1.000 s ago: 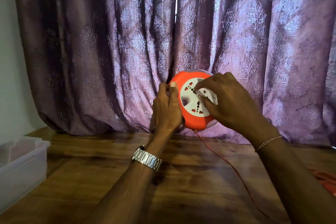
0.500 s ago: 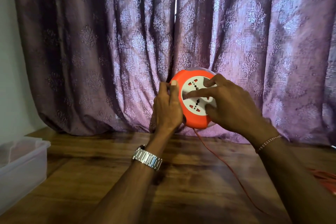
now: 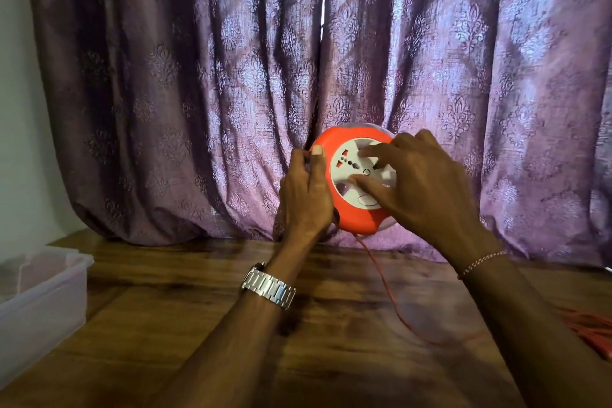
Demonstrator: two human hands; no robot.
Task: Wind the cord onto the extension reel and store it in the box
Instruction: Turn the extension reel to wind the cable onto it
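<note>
Two bare forearms, no sleeves in view. Left wrist wears a silver metal link-band wristwatch [image 3: 269, 286], chunky polished links, dial turned away and mostly hidden. Right wrist wears a thin bracelet [image 3: 481, 263], pale beaded or braided strand, too fine to tell which; left hand [image 3: 306, 199] and right hand [image 3: 424, 189] show no rings, and the left thumbnail is short and unpainted.

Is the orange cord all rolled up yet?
Not yet. The cord hangs from the reel and trails across the table to a loose pile.
</note>
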